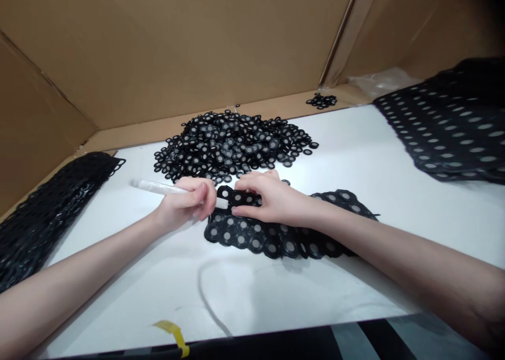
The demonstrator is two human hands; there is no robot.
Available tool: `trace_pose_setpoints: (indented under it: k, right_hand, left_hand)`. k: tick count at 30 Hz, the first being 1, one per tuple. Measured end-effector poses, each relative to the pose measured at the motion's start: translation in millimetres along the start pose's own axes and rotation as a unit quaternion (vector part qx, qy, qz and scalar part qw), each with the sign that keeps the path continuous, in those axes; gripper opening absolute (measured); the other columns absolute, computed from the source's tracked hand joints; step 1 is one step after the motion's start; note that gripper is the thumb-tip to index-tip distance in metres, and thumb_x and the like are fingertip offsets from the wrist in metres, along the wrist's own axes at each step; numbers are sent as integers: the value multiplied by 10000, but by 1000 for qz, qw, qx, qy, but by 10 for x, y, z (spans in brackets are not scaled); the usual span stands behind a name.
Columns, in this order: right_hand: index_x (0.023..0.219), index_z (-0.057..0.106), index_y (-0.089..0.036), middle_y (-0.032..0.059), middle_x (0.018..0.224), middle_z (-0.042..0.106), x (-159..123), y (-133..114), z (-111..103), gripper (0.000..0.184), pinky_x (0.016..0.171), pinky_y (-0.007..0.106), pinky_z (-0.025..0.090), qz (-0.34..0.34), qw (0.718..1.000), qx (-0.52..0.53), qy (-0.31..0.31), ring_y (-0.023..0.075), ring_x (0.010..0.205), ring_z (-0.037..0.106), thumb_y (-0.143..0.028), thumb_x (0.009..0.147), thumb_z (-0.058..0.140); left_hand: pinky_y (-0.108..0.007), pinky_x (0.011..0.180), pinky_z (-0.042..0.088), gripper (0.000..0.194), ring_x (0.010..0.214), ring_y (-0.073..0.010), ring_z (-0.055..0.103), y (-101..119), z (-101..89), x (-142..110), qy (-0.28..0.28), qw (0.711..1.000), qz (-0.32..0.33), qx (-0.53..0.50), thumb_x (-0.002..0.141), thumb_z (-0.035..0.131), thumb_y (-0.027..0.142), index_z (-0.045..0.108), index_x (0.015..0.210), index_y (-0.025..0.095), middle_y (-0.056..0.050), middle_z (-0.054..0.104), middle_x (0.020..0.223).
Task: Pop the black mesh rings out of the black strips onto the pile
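Observation:
My left hand (191, 202) is closed around a white pen-like stick (160, 187). The stick's blunt white end lies over the left end of a black sheet of joined rings (256, 242) with pale grey round centres. From the right, my right hand (272, 196) grips the sheet's upper part, thumb on its face and fingers curled at the far edge. The sheet lies partly folded on the white table, and my right forearm covers some of it. What my right fingertips touch is partly hidden.
Behind the hands is a large heap of loose black rings with pale centres (232, 144); a smaller cluster of black rings (321, 101) lies farther back. Black ring netting (59, 197) lies left, a larger dotted black sheet (453, 123) right. Cardboard walls (205, 44) enclose the white table (158, 291).

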State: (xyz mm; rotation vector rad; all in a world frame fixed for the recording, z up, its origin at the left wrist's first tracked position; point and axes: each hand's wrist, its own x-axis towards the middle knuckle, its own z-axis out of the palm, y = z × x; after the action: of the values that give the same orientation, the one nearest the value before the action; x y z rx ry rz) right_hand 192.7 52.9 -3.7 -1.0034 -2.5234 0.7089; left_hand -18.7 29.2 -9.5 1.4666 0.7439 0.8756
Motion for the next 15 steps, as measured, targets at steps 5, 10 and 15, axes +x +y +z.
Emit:
trace_pose_setpoints:
  k: [5,10,15]
  right_hand:
    - [736,540,-157,-3,756,584,2,-11,-3,211,692,270,243,4,1000,4,-5,153,752,505,-307,786,678]
    - [734,525,-159,-12,769,588,1,-6,24,185,701,270,236,-17,1000,17,10,147,755,506,-260,772,675]
    - [737,523,-163,-15,765,576,-3,-28,34,154,708,275,220,-37,999,6,16,146,752,499,-230,759,660]
  left_hand:
    - [-252,433,251,463,443,-98,380,-10,2,-12,-32,997,24,73,880,493,473,593,610,110,-24,523,497]
    - [-247,459,276,491,461,-99,408,147,20,0,-111,970,46,211,920,422,449,549,575,123,-10,480,492]
    - [-270,463,274,491,464,-116,404,318,18,48,-175,954,-1,245,916,404,455,500,548,144,-23,471,498]
